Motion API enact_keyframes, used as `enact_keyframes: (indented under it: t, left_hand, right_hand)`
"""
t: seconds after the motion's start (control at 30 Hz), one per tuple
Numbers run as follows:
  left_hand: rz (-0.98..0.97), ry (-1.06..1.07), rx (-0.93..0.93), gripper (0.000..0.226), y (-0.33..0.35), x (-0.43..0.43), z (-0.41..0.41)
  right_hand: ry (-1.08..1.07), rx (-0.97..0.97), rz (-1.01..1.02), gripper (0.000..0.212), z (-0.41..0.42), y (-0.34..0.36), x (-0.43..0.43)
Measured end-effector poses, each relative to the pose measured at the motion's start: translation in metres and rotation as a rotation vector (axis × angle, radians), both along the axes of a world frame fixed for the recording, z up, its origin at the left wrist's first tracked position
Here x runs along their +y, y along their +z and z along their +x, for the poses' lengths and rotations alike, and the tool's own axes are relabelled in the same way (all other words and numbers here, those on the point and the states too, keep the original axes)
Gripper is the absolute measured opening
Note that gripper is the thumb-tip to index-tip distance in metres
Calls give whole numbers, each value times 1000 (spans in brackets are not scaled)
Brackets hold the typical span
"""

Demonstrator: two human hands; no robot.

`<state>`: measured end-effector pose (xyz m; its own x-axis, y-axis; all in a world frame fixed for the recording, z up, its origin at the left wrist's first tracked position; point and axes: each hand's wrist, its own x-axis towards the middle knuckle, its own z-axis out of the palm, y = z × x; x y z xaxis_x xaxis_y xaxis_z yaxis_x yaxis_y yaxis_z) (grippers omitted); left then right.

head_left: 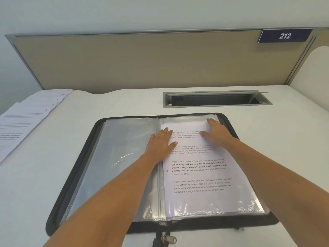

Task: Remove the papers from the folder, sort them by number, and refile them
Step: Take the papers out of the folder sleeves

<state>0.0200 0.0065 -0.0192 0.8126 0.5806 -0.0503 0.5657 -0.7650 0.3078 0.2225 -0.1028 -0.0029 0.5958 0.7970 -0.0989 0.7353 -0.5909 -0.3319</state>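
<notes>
The black fabric zip folder (204, 226) lay open in front of me on the white table (124, 100), with its spine running away from me and its metal zipper pull (168, 238) hanging at the near edge. On the right half, a white sheet of paper with printed paragraphs (199, 175) was lying in a clear plastic sleeve; the wrinkled plastic shone over its near end. The clear plastic sleeve on the left half (124, 148) showed only grey reflections, and I could not tell if something was inside it. My left hand (160, 142) was flat on the folder just beside the spine, the fingers straight and close together, the thumb spread out to the right over the printed sheet. My right hand (216, 131) was flat on the far right part of the same sheet, fingers stretched out toward the top edge and the thumb pointing left. Neither hand was pinching or gripping anything. Well apart from the folder, at the far left of the table, a fanned pile of white printed papers (23, 122) was lying. Behind the folder there was a long grey cable slot (213, 100) set into the table, and behind that a beige partition panel (124, 59) with a dark blue sign reading "212" (284, 36) at its upper right corner.
</notes>
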Motion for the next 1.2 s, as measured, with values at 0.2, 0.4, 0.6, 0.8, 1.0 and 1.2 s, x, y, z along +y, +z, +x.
enact_keyframes:
  t: [0.2,0.4,0.6,0.8,1.0,1.2]
  left_hand:
    - [79,27,-112,53,-11,0,-4]
    - [107,40,-165,50,-14,-1,-4]
    - [122,49,-173,49,-13,-2,-3]
    - [129,51,-191,47,-13,-2,-4]
    - [131,55,-206,46,-13,-3,-3]
    - [117,54,-219,46,-12,-5,-4]
  right_hand:
    - [-19,-26,132,57,0,-2,3]
    - [24,-54,276,45,1,2,8]
    - [92,-156,148,43,1,12,26]
    - [125,-129,-30,37,-1,20,46]
    - [231,13,73,12,-2,24,57]
    - [237,375,163,18,-8,35,63]
